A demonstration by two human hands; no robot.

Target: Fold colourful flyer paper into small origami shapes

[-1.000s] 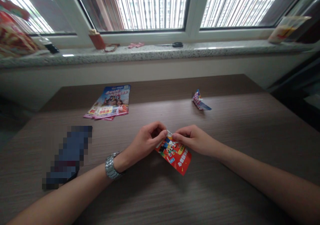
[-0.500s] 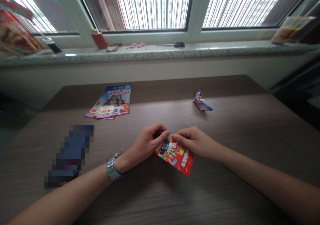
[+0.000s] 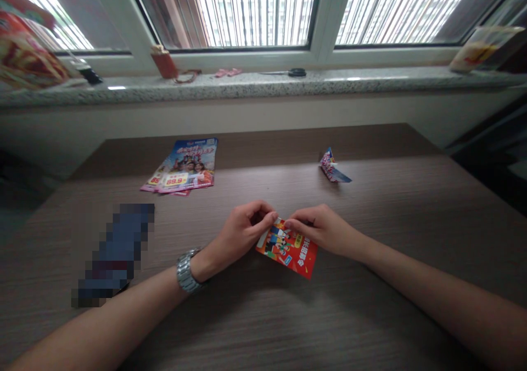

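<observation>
A red printed leaflet point(image 3: 288, 250) with cartoon figures and white lettering is held above the table at the centre. My left hand point(image 3: 251, 228), with a metal watch point(image 3: 187, 271) on its wrist, pinches the leaflet's far left corner between thumb and fingers. At the far edge, a little to the right, my right hand point(image 3: 319, 229) grips the same sheet, its thumb on top. The fingers beneath the paper are hidden. Beyond my right hand stands a small folded paper piece point(image 3: 332, 168), blue and pink.
Several blue and pink flyers point(image 3: 191, 165) lie fanned at the back left of the wooden table point(image 3: 247, 327). A blurred-out dark blue object point(image 3: 117, 256) is by my left forearm. Scissors point(image 3: 288, 73), pink pieces point(image 3: 228, 73) and a red-brown case point(image 3: 163, 63) rest on the stone sill.
The leaflet's near edge has tipped up and away, so the sheet looks shorter. Both hands have shifted slightly and keep their hold on it.
</observation>
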